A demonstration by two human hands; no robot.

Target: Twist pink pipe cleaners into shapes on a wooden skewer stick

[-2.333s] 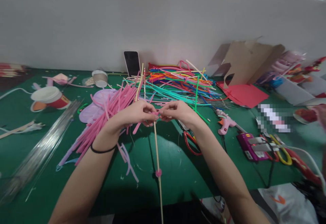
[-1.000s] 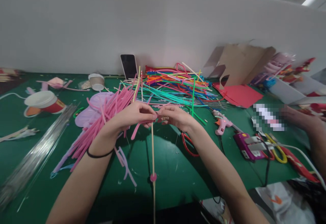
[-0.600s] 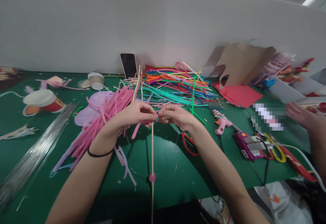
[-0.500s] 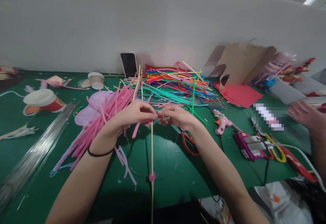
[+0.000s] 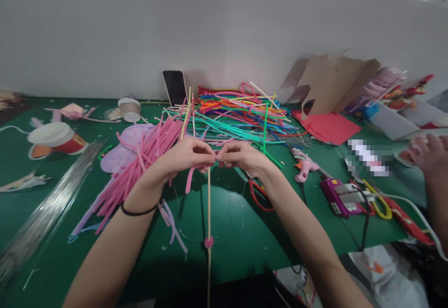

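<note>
My left hand (image 5: 193, 153) is closed in a pinch, with a pink pipe cleaner (image 5: 189, 180) caught in it and one end hanging below the fingers. The fingertips of my right hand (image 5: 238, 157) are pinched against those of the left; a small pink bit shows between them, perhaps the same pipe cleaner. Down from my left fingertips runs a thin wooden stick (image 5: 209, 205), close to upright in the picture, its top hidden by the hands. Partway along the stick sits a small pink coil or bead (image 5: 209, 241).
Pink pipe cleaners (image 5: 140, 172) lie in a bundle at left, with a multicoloured pile (image 5: 241, 112) behind. To the right are red-handled scissors (image 5: 259, 198), a pink glue gun (image 5: 305, 165) and a purple power strip (image 5: 336, 200). A co-worker's hand (image 5: 430, 154) is at far right.
My right fingers have drawn closer together at the left fingertips. The pipe cleaner's hanging end has shifted slightly right and lower. The co-worker's hand has moved right, uncovering a small round dish.
</note>
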